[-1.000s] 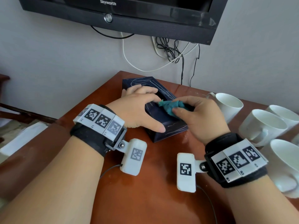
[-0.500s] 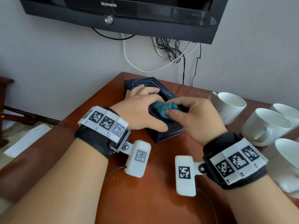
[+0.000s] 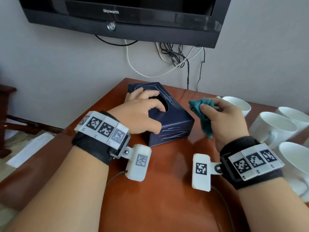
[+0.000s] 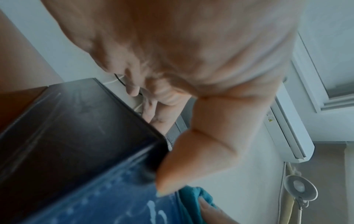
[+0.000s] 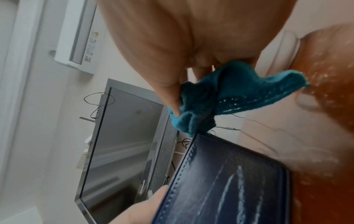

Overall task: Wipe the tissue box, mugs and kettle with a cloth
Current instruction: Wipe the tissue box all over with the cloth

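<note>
since a moment ago the right hand (image 3: 224, 121) has pulled the teal cloth (image 3: 201, 114) off the top of the tissue box (image 3: 173, 126), and now pinches it bunched up just beside the box's right side. left hand (image 3: 140, 114) stays clamped over the box top, thumb on the near side. box sits on the wooden table (image 3: 167, 190), white mugs (image 3: 274, 128) off to the right.

A black television (image 3: 127, 15) hangs on the wall above the wooden table (image 3: 167, 198), with cables (image 3: 173, 56) dangling beneath it.
</note>
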Available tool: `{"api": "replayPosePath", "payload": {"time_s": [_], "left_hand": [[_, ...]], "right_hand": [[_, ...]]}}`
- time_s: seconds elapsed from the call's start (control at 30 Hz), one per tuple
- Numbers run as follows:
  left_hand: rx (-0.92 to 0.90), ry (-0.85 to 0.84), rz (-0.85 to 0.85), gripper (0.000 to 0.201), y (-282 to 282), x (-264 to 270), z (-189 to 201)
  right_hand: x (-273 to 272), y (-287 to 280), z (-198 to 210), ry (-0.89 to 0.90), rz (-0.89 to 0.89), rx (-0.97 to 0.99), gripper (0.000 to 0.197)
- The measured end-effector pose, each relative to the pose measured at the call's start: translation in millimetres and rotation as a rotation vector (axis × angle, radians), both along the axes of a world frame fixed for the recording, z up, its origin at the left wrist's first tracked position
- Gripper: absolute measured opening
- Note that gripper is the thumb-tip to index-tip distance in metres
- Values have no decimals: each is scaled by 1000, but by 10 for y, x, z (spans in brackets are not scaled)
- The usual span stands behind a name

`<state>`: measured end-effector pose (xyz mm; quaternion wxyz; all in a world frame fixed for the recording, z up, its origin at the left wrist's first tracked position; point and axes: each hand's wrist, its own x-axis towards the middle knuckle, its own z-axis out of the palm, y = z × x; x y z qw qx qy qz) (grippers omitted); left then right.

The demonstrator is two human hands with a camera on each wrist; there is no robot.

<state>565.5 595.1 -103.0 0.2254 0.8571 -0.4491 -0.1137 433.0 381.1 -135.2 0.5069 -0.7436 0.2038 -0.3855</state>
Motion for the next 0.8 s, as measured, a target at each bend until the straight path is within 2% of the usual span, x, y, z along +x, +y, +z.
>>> {"api": "replayPosePath", "payload": {"time_s": [0.13, 0.3, 0.43, 0.63, 0.8], "left_hand": [[45, -139, 42, 71, -85, -107, 107], [192, -360, 113, 65, -395, -292, 151], [245, -320, 131, 62, -433, -310, 205], [233, -230, 69, 81, -391, -296, 313], [257, -178, 3, 74, -268, -247, 375]], "right_hand": [[25, -4, -36, -77, 42, 131, 4], [28, -5, -65, -84, 60, 203, 18], [-30, -23, -45, -72, 85, 208, 12], [-16, -29, -63, -81, 101, 282, 10], [20, -36, -110, -98, 101, 339, 12]]}}
